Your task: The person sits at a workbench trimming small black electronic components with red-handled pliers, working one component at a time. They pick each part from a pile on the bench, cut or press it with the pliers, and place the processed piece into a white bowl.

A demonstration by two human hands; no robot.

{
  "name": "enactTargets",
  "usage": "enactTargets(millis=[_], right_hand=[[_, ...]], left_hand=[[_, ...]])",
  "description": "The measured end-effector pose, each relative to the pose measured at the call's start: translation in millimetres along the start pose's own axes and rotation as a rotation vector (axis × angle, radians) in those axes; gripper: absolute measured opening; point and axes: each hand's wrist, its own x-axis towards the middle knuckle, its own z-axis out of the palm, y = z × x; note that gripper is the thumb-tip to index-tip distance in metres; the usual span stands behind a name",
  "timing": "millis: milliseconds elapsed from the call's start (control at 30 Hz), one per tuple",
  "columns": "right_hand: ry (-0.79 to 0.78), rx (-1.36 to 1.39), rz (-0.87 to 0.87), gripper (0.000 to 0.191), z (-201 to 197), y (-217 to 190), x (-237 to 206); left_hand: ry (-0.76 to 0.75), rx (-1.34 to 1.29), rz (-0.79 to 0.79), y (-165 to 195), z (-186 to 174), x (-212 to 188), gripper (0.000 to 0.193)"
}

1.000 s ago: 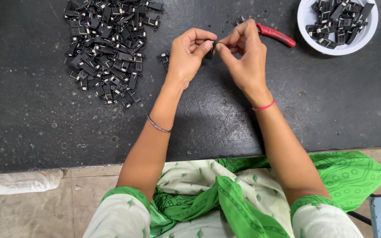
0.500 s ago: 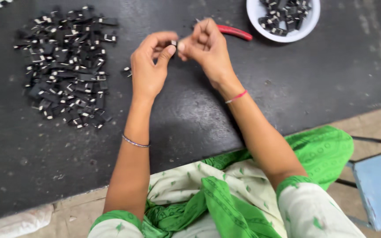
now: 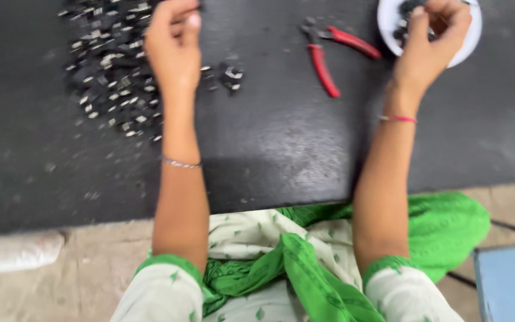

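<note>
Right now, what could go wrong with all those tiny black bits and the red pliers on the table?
The right hand is over the white bowl; a bump might tip it. The left hand is by the pile of small black parts, so a sweep could scatter them. The red-handled pliers lie open between the arms and might get knocked.

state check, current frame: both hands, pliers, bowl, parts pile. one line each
left hand: over the heap's right edge, fingers curled; any part in it can't be told.
right hand: over the white bowl, fingertips bunched; contents hidden.
red-handled pliers: flat on the mat, handles spread, untouched.
white bowl: upright, holds dark parts.
heap of small black parts: loose on the black mat, a few strays to its right.
</note>
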Motion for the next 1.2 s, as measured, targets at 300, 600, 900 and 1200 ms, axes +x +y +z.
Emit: enactTargets(millis=[300,600,900,1200], right_hand=[[-0.744,1.235,0.891,0.054,15,-154,-11],[-1.075,1.307,0.236,0.032,-12,-216,-1],[-0.761,0.179,0.141,0.011,97,-97,-32],[-0.813,0.322,0.213,0.013,99,-103,-52]], left_hand=[[-0.256,0.165,-0.063,15,-11,0,0.023],[-0.606,0.354,0.074,32,-9,-11,0.032],[-0.549,0.275,-0.034,30,3,-10,0.022],[-0.453,-0.535,-0.498,33,28,-10,0.018]])
